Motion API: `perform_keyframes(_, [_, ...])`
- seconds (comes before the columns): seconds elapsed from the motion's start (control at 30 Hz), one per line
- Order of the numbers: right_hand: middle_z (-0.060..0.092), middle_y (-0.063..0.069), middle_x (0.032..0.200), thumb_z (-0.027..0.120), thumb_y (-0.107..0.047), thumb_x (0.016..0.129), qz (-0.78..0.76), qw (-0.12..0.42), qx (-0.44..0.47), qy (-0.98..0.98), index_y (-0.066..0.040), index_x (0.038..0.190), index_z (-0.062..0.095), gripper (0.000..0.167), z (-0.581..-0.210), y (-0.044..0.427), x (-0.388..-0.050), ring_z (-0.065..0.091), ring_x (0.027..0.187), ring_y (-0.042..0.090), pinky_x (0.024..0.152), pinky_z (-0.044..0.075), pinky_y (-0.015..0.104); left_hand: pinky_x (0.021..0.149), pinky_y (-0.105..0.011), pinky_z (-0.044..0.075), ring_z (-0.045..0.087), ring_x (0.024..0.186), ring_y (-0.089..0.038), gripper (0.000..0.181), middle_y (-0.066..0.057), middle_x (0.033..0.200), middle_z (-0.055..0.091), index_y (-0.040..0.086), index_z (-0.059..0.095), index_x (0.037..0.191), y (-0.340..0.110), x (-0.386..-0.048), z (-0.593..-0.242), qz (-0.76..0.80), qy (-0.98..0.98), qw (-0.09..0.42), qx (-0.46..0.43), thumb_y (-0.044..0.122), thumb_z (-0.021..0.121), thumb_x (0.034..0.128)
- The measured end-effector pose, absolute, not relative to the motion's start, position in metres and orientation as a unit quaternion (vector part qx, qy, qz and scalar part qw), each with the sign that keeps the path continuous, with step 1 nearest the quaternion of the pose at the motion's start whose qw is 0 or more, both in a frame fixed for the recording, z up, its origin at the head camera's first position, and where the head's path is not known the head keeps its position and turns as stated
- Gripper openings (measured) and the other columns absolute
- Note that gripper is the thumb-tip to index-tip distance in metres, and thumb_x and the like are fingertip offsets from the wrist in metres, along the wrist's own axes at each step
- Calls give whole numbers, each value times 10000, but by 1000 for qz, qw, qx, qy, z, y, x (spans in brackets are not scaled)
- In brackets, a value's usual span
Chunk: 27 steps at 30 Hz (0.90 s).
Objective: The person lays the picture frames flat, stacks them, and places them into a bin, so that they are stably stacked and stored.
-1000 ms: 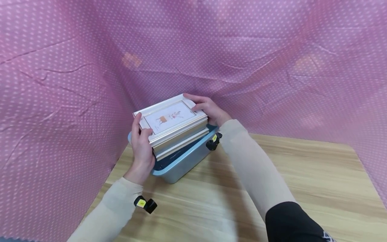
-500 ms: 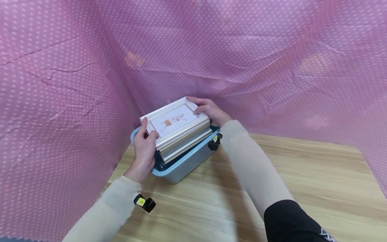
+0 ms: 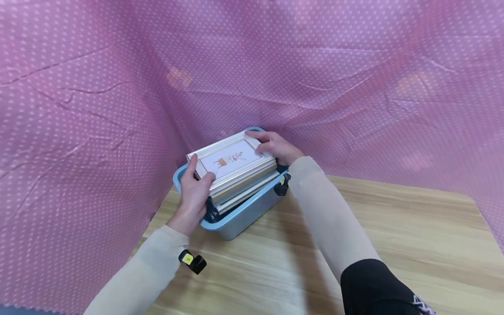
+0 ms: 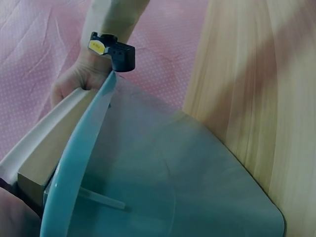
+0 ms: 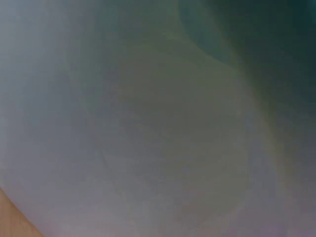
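In the head view both hands hold a stack of picture frames by its ends, partly inside a blue plastic bin (image 3: pixel 252 214). The top picture frame (image 3: pixel 232 158) is white with a deer-and-plant print. Beneath it, silver and tan frame edges show on the near side. My left hand (image 3: pixel 194 192) grips the near left end, thumb and a finger on the upper border. At the far right end my right hand (image 3: pixel 277 146) grips the border the same way. The undersides and the other fingers are hidden. The left wrist view shows the bin's rim (image 4: pixel 74 153) beside the stack.
The bin stands on a wood-grain table (image 3: pixel 374 227) at its back left corner. A pink dotted cloth (image 3: pixel 275 65) hangs close behind and to the left of it. The right wrist view is blurred, filled mostly by a pale bin wall (image 5: pixel 148 148).
Both hands have lowered the stack of picture frames deeper into the bin, moving it slightly right and down in the head view. More of the bin's far rim shows now.
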State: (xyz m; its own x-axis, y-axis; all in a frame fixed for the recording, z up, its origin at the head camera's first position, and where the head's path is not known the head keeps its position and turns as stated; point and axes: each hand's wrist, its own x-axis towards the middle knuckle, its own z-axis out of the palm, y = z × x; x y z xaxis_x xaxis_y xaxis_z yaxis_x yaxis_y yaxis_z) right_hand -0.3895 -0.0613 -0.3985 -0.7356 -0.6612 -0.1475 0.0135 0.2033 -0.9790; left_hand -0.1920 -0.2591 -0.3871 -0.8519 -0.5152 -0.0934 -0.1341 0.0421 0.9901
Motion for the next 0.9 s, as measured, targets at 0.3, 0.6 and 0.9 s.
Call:
perform_keyframes(0.3, [350, 40, 1760, 655, 38, 846, -573, 278, -226, 737, -303, 1630, 487, 871, -400, -62, -392, 483, 1341, 284, 1024, 440, 333, 1379, -348, 202, 209, 1664, -221, 967, -98, 1821, 168, 178, 127, 1750, -255, -201, -393, -623, -741, 135, 213, -60, 591, 935])
perform_keyframes(0.6, [275, 36, 1783, 661, 35, 851, -547, 284, -231, 753, -313, 1638, 475, 880, -402, -65, -392, 425, 1404, 305, 1108, 421, 386, 1367, -355, 233, 296, 1619, -252, 956, -162, 1790, 240, 118, 107, 1744, -257, -203, -401, -635, -732, 123, 213, -111, 553, 931])
perform_keyframes(0.9, [224, 20, 1804, 646, 40, 873, -539, 286, -232, 758, -299, 1647, 463, 865, -404, -68, -391, 312, 1556, 306, 1313, 279, 509, 1388, -406, 187, 266, 1633, -309, 984, -174, 1789, 218, 146, 93, 1749, -255, -206, -401, -620, -737, 101, 249, -96, 568, 921])
